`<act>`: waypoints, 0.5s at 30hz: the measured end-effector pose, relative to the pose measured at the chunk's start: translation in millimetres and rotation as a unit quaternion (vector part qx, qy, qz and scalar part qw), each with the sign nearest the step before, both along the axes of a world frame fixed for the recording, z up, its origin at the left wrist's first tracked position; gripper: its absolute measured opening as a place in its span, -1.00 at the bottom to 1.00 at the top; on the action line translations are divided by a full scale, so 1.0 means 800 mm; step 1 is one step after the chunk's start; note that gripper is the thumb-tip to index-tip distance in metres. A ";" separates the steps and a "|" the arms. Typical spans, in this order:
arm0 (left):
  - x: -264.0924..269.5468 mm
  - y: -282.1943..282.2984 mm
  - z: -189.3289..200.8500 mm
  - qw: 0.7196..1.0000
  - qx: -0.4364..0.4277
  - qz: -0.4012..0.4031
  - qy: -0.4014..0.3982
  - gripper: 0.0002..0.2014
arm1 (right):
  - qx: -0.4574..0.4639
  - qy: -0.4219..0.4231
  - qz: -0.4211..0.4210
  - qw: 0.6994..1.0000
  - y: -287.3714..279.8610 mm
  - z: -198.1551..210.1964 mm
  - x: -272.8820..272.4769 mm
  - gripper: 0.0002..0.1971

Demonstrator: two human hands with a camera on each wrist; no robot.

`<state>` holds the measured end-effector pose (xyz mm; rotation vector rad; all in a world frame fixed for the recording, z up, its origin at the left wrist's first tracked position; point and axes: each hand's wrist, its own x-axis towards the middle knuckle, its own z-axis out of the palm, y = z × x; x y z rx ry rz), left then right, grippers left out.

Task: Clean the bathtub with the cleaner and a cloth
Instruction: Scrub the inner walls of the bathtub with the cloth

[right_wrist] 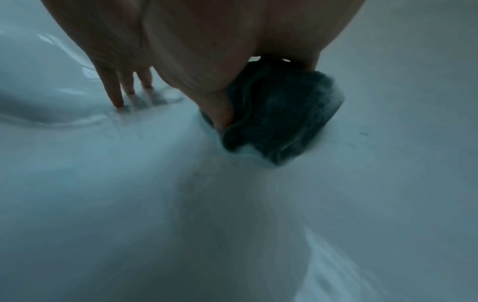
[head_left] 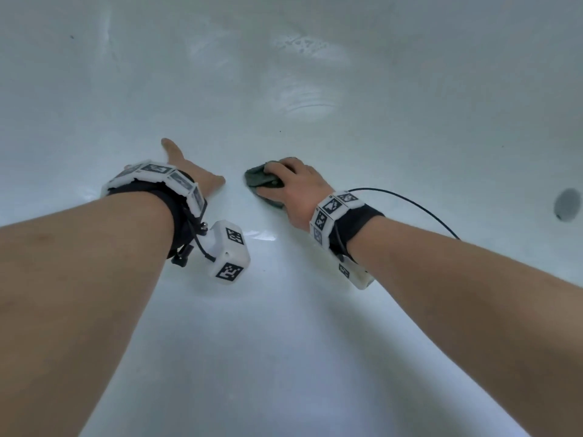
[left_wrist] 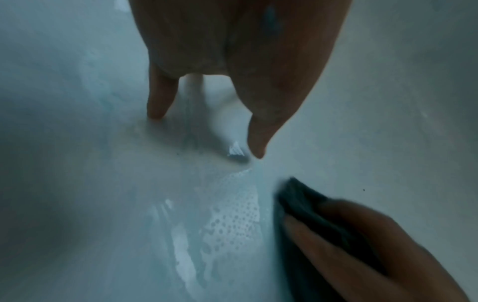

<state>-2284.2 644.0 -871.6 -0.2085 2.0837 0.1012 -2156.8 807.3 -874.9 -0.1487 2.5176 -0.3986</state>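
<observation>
I look down into the white bathtub (head_left: 284, 310). My right hand (head_left: 293, 187) grips a bunched dark green cloth (head_left: 257, 181) and presses it against the tub floor; the right wrist view shows the cloth (right_wrist: 282, 114) wadded under my palm with foam at its edge. My left hand (head_left: 189, 171) lies flat on the tub surface just left of the cloth, fingers straight and spread. In the left wrist view its fingertips (left_wrist: 155, 110) touch the wet floor, and the cloth (left_wrist: 310, 206) sits lower right. No cleaner bottle is in view.
Foamy cleaner streaks (left_wrist: 232, 220) lie on the tub floor between my hands. More wet residue (head_left: 303, 45) marks the far slope. A dark round drain (head_left: 568, 205) sits at the right edge. A black cable (head_left: 419, 206) loops from my right wristband.
</observation>
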 end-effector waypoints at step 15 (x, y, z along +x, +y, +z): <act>0.080 0.118 -0.003 0.997 -0.048 -0.018 0.049 0.06 | 0.124 -0.094 -0.459 0.875 0.179 0.002 0.101 -0.46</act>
